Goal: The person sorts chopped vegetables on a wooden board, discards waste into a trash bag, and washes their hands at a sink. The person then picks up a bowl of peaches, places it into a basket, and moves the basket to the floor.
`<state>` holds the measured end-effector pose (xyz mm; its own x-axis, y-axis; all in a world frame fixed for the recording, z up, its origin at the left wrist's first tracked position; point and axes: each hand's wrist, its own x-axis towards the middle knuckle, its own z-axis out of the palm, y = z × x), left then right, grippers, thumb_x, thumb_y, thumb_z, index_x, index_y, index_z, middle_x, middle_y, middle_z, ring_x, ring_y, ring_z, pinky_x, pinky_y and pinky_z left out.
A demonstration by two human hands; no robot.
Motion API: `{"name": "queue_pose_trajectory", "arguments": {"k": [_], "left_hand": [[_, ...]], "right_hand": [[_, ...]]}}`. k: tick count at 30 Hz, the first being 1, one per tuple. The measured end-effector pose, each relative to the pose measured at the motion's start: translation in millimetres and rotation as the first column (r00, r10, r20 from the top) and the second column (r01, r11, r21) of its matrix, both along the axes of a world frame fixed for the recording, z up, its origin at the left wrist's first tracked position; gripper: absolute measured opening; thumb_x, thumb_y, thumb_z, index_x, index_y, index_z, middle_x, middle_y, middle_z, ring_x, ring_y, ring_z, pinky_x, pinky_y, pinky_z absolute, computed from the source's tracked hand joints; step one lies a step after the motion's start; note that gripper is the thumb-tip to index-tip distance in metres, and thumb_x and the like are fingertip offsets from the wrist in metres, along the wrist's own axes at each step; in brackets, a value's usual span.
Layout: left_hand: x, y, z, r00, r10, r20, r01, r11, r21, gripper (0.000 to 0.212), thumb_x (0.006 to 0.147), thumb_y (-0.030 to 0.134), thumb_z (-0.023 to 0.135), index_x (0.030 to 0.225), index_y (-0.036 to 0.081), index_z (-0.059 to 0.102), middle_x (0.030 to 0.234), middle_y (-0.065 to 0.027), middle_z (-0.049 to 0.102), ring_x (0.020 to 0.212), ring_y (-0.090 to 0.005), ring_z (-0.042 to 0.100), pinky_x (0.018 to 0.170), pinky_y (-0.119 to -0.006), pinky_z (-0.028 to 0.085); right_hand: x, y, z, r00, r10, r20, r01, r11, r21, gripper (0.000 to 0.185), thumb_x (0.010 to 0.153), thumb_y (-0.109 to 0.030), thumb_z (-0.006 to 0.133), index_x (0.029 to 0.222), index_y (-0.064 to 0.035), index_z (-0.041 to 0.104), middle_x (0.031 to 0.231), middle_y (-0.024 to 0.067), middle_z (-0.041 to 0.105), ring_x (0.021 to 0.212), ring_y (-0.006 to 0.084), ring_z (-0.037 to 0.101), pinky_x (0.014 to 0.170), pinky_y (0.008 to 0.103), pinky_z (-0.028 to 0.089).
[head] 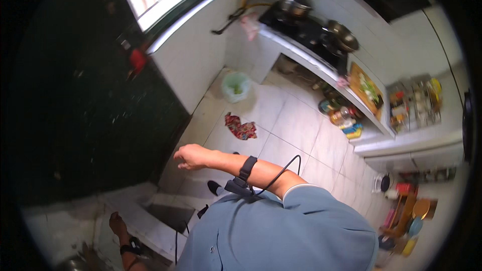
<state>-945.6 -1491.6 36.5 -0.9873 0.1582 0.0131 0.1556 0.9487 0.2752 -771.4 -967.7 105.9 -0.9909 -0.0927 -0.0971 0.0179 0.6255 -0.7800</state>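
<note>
My right hand (192, 157) reaches out across the front of my body with fingers loosely bent and apart, and nothing shows in it. It is nearest to the dark green door (113, 131), though I cannot tell whether it touches. A black strap with a small device (241, 186) is around that forearm. My left hand (118, 224) is in shade at the lower left, above or beside a white ledge (131, 214). Its fingers are too dark and blurred to read. A red item (138, 60) hangs by the door's edge near a metal latch.
A patterned cloth (241, 127) lies on the tiled floor, near a lined waste bin (236, 87). Along the far wall, a counter holds a stove (301, 32), a pot (295, 3), a pan (342, 37) and a cutting board (367, 90) with vegetables. Bottles (339, 114) stand beneath it.
</note>
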Motion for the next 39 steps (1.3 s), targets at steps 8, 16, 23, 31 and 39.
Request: {"name": "queue_pose_trajectory", "arguments": {"k": [8,16,23,31,39], "left_hand": [[41,394,72,0.834,-0.54,0.112,0.431,0.765,0.478,0.033,0.077,0.0,0.069,0.107,0.004,0.054,0.088,-0.0064,0.06,0.079,-0.0141,0.059,0.071,-0.028,0.05],[307,756,125,0.308,-0.951,0.039,0.706,0.256,0.661,0.036,0.073,-0.01,0.067,0.104,0.001,0.052,0.08,-0.0086,0.067,0.074,-0.0113,0.062,0.064,-0.026,0.051],[453,937,154,-0.106,-0.993,-0.06,0.82,-0.121,0.56,0.042,0.078,0.002,0.069,0.117,0.004,0.055,0.09,-0.0135,0.069,0.076,-0.0235,0.067,0.07,-0.032,0.055],[464,1056,90,-0.224,-0.968,0.114,0.784,-0.109,0.611,0.028,0.078,0.007,0.071,0.105,0.002,0.065,0.097,-0.0143,0.068,0.088,-0.026,0.068,0.078,-0.033,0.055],[385,1119,30,0.084,-0.933,0.35,0.78,0.28,0.56,0.022,0.081,0.002,0.067,0.103,-0.001,0.066,0.091,-0.011,0.07,0.084,-0.0164,0.068,0.076,-0.028,0.055]], "right_hand": [[140,141,3,0.917,-0.398,0.014,0.392,0.896,-0.207,0.041,0.08,-0.027,0.068,0.112,-0.0013,0.064,0.101,0.0189,0.068,0.095,0.0331,0.065,0.083,0.041,0.052],[292,301,16,0.642,-0.765,0.044,0.618,0.482,-0.621,0.046,0.085,-0.03,0.07,0.116,0.0034,0.059,0.092,0.0131,0.068,0.083,0.0178,0.064,0.076,0.0323,0.052],[427,436,10,0.246,-0.941,0.233,0.505,-0.081,-0.859,0.018,0.093,-0.008,0.056,0.106,0.0014,0.062,0.079,0.0059,0.064,0.067,0.0125,0.062,0.062,0.0257,0.052],[600,591,-67,-0.242,-0.884,0.399,0.723,-0.439,-0.534,0.019,0.089,-0.022,0.066,0.09,-0.0042,0.06,0.067,0.0032,0.059,0.051,0.0108,0.055,0.046,0.0244,0.046],[740,757,-124,-0.528,-0.734,0.427,0.645,-0.674,-0.36,0.011,0.086,-0.015,0.066,0.082,-0.0065,0.06,0.059,0.0038,0.057,0.043,0.0106,0.051,0.037,0.0238,0.04]]}}
